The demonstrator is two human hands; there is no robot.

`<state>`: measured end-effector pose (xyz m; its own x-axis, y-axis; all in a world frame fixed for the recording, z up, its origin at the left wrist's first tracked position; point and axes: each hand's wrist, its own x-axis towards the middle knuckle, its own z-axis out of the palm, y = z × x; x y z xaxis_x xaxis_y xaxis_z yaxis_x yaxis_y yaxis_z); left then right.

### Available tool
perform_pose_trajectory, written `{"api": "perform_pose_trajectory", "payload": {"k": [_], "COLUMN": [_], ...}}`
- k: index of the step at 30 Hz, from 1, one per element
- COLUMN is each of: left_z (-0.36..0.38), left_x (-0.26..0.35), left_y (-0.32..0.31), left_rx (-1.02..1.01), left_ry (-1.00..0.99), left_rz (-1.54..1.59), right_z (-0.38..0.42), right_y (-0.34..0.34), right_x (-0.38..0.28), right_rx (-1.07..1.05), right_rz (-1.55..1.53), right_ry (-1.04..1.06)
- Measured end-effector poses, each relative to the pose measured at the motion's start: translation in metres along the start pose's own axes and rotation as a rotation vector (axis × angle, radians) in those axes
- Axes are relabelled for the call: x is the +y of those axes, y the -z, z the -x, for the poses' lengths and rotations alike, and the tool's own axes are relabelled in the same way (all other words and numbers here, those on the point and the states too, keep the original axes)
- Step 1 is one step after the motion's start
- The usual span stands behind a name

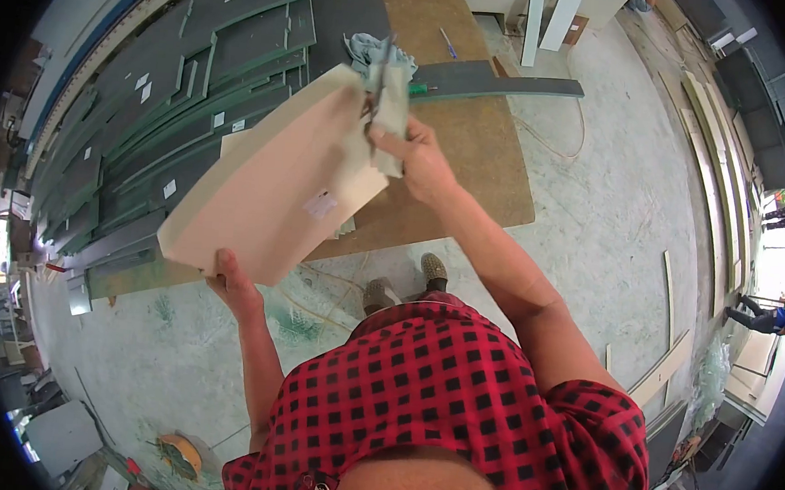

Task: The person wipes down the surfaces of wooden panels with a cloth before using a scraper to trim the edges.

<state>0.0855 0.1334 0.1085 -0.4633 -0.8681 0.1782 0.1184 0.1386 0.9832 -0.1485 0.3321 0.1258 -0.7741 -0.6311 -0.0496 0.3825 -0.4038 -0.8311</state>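
Note:
My left hand (237,286) grips the lower left corner of a cream-coloured board (265,177), which is tilted up over the worktable and carries a small white label (321,204). Closed on a pale flat piece (389,108) at the board's upper right end is my right hand (419,162). Motion blurs this piece, and a dark narrow strip shows along its top; I cannot tell its exact kind. Behind it, a crumpled grey-blue cloth (362,50) lies on the table near a green-handled tool (418,89).
Dark green panels (137,127) are stacked along the left of the brown worktable (490,152). A long dark strip (504,85) and a blue pen (448,42) lie at the back. Long pale boards (711,176) rest on the right. Another person (765,317) is at the far right.

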Motion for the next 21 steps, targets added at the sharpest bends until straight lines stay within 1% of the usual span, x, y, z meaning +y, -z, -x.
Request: {"api": "perform_pose_trajectory", "payload": {"k": [2, 4, 6, 8, 10, 11, 12, 14, 15, 17, 20, 21], "left_z": [0.005, 0.003, 0.011, 0.017, 0.03, 0.038, 0.045, 0.06, 0.065, 0.071, 0.076, 0.077], "left_x": [0.001, -0.01, -0.008, -0.041, -0.074, -0.075, -0.076, -0.109, -0.122, -0.145, -0.173, -0.18], "left_y": [-0.028, -0.056, -0.098, -0.13, -0.168, -0.185, -0.201, -0.228, -0.237, -0.252, -0.266, -0.268], "left_rx": [0.01, -0.077, -0.09, -0.183, -0.24, -0.305, -0.369, -0.414, -0.392, -0.519, -0.533, -0.543], "left_ry": [0.016, 0.126, 0.274, 0.225, 0.131, 0.236, 0.344, 0.504, 0.524, 0.557, 0.559, 0.582], "left_rz": [0.0, 0.072, 0.028, -0.017, -0.181, -0.165, -0.147, -0.015, -0.018, -0.205, -0.263, -0.325], "right_z": [0.012, 0.019, 0.023, 0.035, 0.045, 0.05, 0.054, 0.061, 0.065, 0.069, 0.067, 0.064], "right_y": [0.012, 0.044, 0.092, 0.129, 0.165, 0.182, 0.198, 0.236, 0.253, 0.28, 0.305, 0.312], "right_x": [-0.027, -0.048, -0.056, -0.068, -0.074, -0.075, -0.073, -0.061, -0.055, -0.041, -0.022, -0.016], "right_rx": [0.172, 0.239, 0.342, 0.43, 0.469, 0.525, 0.581, 0.619, 0.608, 0.652, 0.672, 0.669], "right_rz": [-0.07, 0.087, 0.163, 0.236, 0.269, 0.288, 0.31, 0.321, 0.331, 0.315, 0.368, 0.375], "right_ry": [0.047, 0.124, 0.134, 0.059, 0.066, 0.021, -0.026, -0.068, -0.095, -0.181, -0.245, -0.259]}}
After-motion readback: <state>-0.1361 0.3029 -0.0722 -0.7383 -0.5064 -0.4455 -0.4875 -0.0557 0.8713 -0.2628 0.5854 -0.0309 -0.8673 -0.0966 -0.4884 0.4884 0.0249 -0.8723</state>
